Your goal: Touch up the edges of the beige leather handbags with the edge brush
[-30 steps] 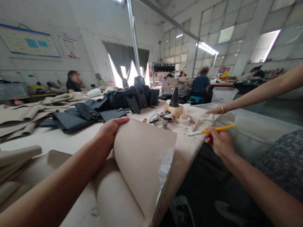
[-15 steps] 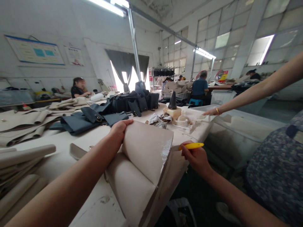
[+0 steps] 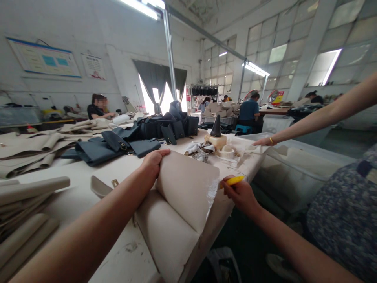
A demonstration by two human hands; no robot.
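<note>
My left hand (image 3: pixel 153 163) is closed on the upper left corner of a folded beige sheet (image 3: pixel 184 181), which looks like leather or a similar bag material. The sheet's upper flap is raised, and its lower part lies across the table corner. White, wet-looking glue (image 3: pixel 212 192) coats the flap's right edge. Beside that edge, my right hand (image 3: pixel 240 194) grips a yellow-handled tool (image 3: pixel 235 180). The tool's working end is hidden, so I cannot tell its kind or whether it touches the sheet.
Dark blue bag pieces (image 3: pixel 97 151) and stacked beige pieces (image 3: pixel 32 188) lie on the table's left. A glue pot with a black cone (image 3: pixel 216 126) stands behind the sheet. At right, a co-worker's arm (image 3: pixel 312 118) reaches over a translucent bin (image 3: pixel 290 173).
My right hand has moved slightly left, bringing the yellow-handled tool closer to the glued edge and turning it. My left hand still holds the sheet. The co-worker's hand stays at the table edge.
</note>
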